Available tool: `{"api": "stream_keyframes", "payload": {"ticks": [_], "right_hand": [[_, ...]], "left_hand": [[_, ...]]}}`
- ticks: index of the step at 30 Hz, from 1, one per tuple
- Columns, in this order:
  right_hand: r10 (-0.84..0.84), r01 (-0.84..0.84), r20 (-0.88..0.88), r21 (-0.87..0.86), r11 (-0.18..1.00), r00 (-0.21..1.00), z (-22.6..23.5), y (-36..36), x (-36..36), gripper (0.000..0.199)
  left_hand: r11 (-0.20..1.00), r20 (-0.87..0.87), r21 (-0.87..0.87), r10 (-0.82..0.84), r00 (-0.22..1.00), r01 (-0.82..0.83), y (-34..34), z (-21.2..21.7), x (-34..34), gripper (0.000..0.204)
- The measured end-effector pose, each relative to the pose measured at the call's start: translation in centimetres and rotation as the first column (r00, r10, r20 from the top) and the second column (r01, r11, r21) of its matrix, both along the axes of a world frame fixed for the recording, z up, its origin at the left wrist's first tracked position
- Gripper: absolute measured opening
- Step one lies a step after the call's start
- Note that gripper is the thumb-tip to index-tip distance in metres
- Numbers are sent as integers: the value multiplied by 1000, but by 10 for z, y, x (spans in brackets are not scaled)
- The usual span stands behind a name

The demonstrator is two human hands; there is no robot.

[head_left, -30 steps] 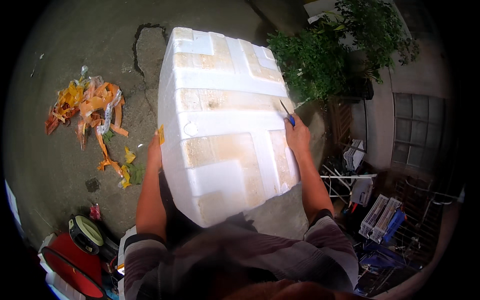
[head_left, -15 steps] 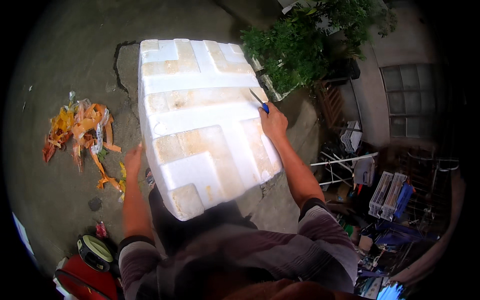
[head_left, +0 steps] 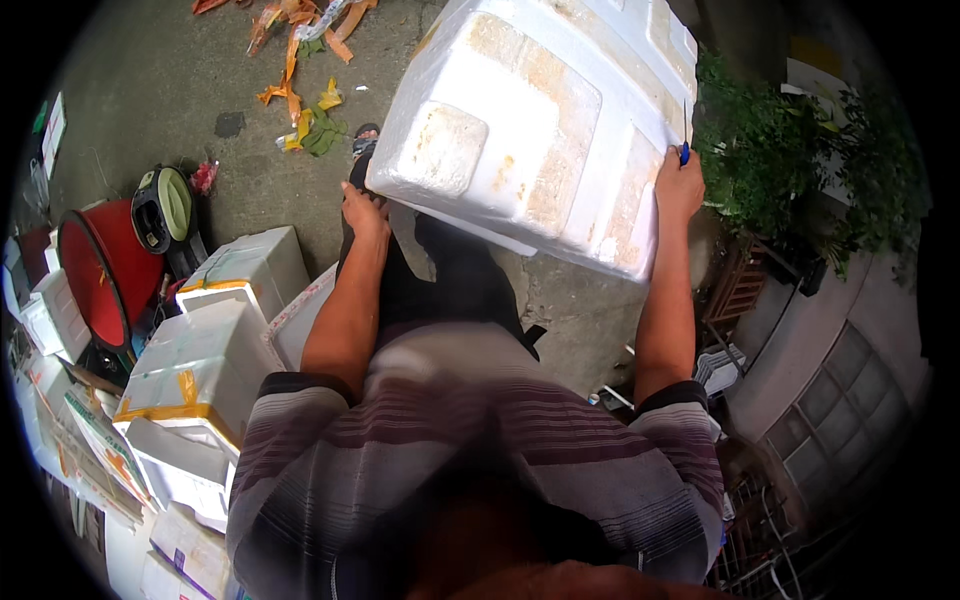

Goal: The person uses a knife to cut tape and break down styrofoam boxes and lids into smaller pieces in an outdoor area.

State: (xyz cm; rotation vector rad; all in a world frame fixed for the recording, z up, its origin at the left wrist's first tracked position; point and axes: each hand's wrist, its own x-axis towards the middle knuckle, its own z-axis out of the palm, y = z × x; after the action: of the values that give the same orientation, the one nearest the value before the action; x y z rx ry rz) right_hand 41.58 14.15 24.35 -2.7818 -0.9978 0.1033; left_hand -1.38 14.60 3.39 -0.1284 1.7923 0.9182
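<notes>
A large white foam box (head_left: 540,120) with stained, ribbed faces is held up in front of me, tilted. My left hand (head_left: 362,212) grips its lower left edge from beneath. My right hand (head_left: 678,185) presses against its right side and also pinches a thin blue-handled tool (head_left: 684,150) that lies along the box. My forearms and striped shirt fill the lower middle of the view.
White foam boxes with orange tape (head_left: 215,350) are stacked at my left. A red tub (head_left: 105,265) and a green-lidded item (head_left: 165,205) stand further left. Orange tape scraps (head_left: 300,60) litter the concrete. Green plants (head_left: 790,170) and wire racks (head_left: 760,500) stand on the right.
The view has swung left, bringing the stacked foam boxes into sight. The box I carry has tipped and moved up and right in the picture. Both hands keep their hold.
</notes>
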Motion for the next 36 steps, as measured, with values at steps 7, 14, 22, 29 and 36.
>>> {"api": "stream_keyframes", "payload": {"ticks": [7, 14, 22, 29, 36], "right_hand": [[150, -149, 14, -75, 986, 989, 0, -1, 27, 38], [247, -213, -261, 151, 965, 933, -8, -31, 67, 41], [119, -11, -367, 283, 959, 922, -4, -39, 49, 41], [121, -75, -206, 219, 973, 971, -8, -33, 70, 45], [221, -197, -125, 181, 964, 967, -8, -6, 69, 42]], "left_hand": [[986, 15, 18, -164, 986, 164, -54, 44, 79, 39], [936, 32, 182, -314, 949, 303, -81, 35, 97, 41], [894, 82, 342, -334, 939, 288, -87, 35, 135, 56], [839, 112, 424, -423, 899, 341, -65, 16, 136, 62], [837, -27, 381, -415, 910, 393, -52, 38, 140, 66]]}}
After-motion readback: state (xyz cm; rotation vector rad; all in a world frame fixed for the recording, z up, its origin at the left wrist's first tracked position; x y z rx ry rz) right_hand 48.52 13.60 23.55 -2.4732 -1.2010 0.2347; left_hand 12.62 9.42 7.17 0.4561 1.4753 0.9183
